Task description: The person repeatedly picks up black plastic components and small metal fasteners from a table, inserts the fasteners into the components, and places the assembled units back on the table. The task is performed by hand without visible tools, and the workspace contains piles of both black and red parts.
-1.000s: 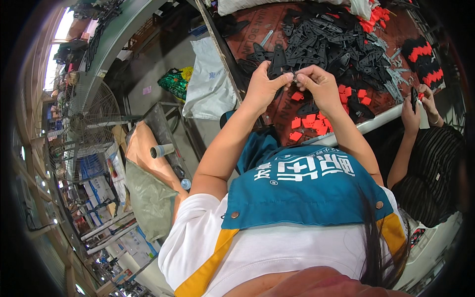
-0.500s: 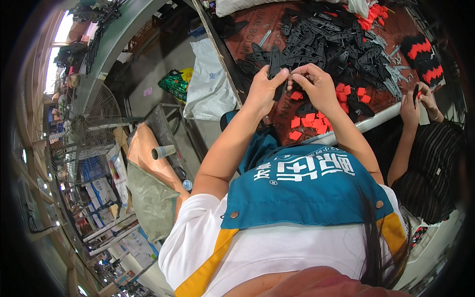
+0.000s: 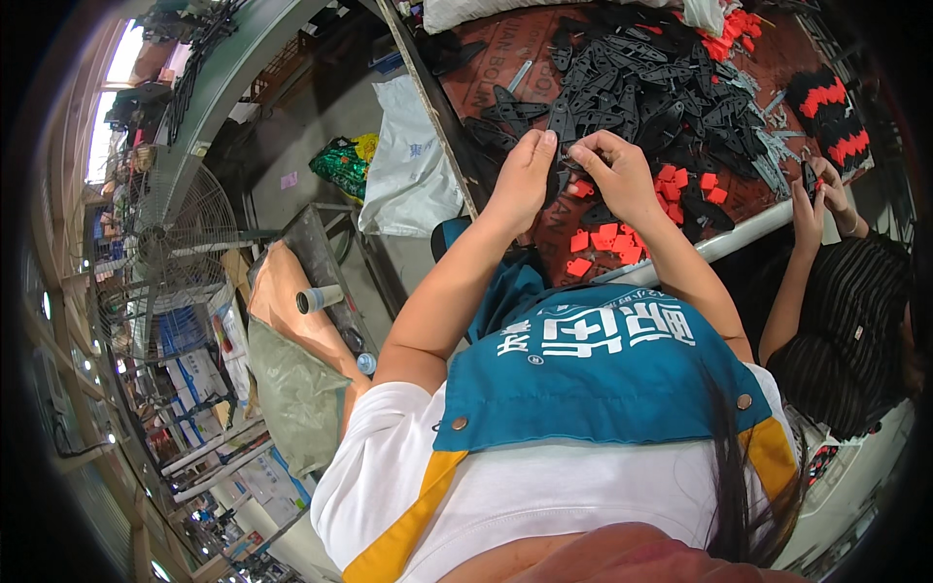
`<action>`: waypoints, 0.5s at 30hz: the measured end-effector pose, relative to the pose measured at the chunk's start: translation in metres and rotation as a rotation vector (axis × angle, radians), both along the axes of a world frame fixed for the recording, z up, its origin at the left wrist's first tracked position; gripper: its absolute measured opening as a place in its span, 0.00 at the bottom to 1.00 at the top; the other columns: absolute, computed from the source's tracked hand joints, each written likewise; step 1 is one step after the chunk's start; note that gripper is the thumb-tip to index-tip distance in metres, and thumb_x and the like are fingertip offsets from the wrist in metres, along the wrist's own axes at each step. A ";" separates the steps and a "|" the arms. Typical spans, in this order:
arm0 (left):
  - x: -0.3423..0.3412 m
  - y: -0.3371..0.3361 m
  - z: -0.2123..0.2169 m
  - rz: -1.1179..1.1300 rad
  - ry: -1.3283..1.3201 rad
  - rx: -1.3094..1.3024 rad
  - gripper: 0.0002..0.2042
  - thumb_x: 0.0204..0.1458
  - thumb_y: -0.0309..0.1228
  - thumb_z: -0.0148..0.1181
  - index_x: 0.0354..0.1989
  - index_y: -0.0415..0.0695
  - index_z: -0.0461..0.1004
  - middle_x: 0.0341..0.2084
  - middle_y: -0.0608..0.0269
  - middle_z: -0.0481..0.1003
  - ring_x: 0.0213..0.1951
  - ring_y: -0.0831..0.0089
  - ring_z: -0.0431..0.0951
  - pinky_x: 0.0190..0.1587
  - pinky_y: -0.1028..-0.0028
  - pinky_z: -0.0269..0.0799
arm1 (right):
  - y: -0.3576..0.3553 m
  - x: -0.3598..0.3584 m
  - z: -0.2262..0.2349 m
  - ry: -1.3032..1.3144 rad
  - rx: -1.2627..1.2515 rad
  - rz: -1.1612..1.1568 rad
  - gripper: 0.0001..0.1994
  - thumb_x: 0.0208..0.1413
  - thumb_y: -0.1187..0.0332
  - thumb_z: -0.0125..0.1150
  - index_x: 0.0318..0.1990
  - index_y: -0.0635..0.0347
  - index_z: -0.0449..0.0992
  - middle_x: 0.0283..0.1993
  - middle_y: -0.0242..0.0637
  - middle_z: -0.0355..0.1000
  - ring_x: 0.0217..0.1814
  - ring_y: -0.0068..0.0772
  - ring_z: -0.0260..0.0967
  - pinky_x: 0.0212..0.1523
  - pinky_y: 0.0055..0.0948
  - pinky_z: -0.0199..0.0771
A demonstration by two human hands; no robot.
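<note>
Left hand: the left hand is raised over the near part of the table, fingers curled and thumb pinching a black part at its near end.
Right hand: the right hand meets the left one, fingertips closed on a small piece just beside the black part; what that piece is cannot be told.
Black part: flat, narrow, matte black plastic, long and tapered, standing on end between the two hands, above the table's near edge.
Black pile: many like pieces lie in a loose black pile across the middle of the table, just beyond the hands.
Red pieces: small, blocky red pieces lie scattered under and right of the hands; more red ones sit at the far edge.
Stacks: at the right end, black rows with red bands stand packed side by side.
Other person: a second person's hand, in a dark striped sleeve, holds something small at the right rim.
White bag: a white sack with a faint blue mark slumps on the floor left of the table.
Green bag: a glossy green and yellow bag lies just beside the sack.
Boxes: white cartons with blue print are stacked low at the left, below a fan.
</note>
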State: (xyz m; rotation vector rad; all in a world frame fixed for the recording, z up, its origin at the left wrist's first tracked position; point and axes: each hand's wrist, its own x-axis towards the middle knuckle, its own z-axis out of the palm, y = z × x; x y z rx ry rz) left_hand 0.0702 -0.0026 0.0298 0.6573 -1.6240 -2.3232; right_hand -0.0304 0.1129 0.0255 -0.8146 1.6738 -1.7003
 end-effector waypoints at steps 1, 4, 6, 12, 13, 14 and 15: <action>-0.002 -0.001 -0.011 0.009 -0.001 -0.072 0.14 0.62 0.38 0.40 0.36 0.40 0.66 0.27 0.63 0.69 0.27 0.77 0.71 0.30 0.76 0.71 | -0.001 0.001 0.003 0.033 0.029 -0.016 0.09 0.56 0.69 0.55 0.32 0.68 0.72 0.22 0.33 0.69 0.26 0.20 0.70 0.27 0.20 0.69; -0.014 -0.002 -0.017 0.019 -0.060 -0.374 0.13 0.62 0.37 0.40 0.35 0.39 0.66 0.27 0.65 0.68 0.30 0.79 0.69 0.32 0.76 0.69 | -0.003 -0.004 -0.006 0.197 0.118 -0.108 0.11 0.56 0.66 0.55 0.30 0.68 0.73 0.20 0.34 0.68 0.23 0.20 0.66 0.26 0.21 0.65; -0.029 -0.012 -0.031 -0.015 -0.087 -0.470 0.14 0.61 0.38 0.42 0.33 0.39 0.66 0.27 0.66 0.67 0.31 0.80 0.67 0.33 0.76 0.66 | -0.006 -0.014 -0.031 0.280 0.090 -0.210 0.14 0.56 0.64 0.55 0.30 0.69 0.73 0.19 0.36 0.68 0.22 0.21 0.61 0.25 0.24 0.62; -0.088 -0.100 -0.075 -0.062 -0.422 -1.208 0.24 0.46 0.42 0.60 0.42 0.33 0.64 0.42 0.41 0.69 0.48 0.49 0.69 0.49 0.58 0.66 | 0.007 -0.085 -0.077 -0.639 -0.144 -0.524 0.14 0.58 0.58 0.53 0.32 0.62 0.71 0.17 0.21 0.51 0.14 0.13 0.44 0.13 0.18 0.41; -0.092 -0.103 -0.067 -0.029 -0.635 -1.407 0.29 0.44 0.42 0.62 0.48 0.35 0.60 0.46 0.41 0.66 0.50 0.47 0.67 0.50 0.57 0.66 | 0.013 -0.089 -0.069 -0.765 -0.186 -0.570 0.13 0.58 0.60 0.53 0.31 0.61 0.68 0.21 0.24 0.53 0.15 0.14 0.45 0.13 0.18 0.42; -0.095 -0.111 -0.067 -0.039 -0.786 -1.378 0.31 0.42 0.42 0.64 0.49 0.35 0.58 0.47 0.42 0.66 0.50 0.48 0.67 0.51 0.57 0.66 | 0.017 -0.090 -0.066 -0.789 -0.187 -0.586 0.12 0.58 0.61 0.54 0.32 0.61 0.67 0.22 0.25 0.55 0.16 0.15 0.47 0.14 0.18 0.44; -0.098 -0.119 -0.067 -0.047 -0.935 -1.344 0.33 0.41 0.41 0.65 0.50 0.36 0.57 0.48 0.42 0.65 0.51 0.48 0.67 0.51 0.58 0.66 | 0.021 -0.090 -0.064 -0.811 -0.189 -0.603 0.11 0.57 0.63 0.55 0.33 0.62 0.67 0.23 0.26 0.56 0.17 0.15 0.48 0.14 0.19 0.46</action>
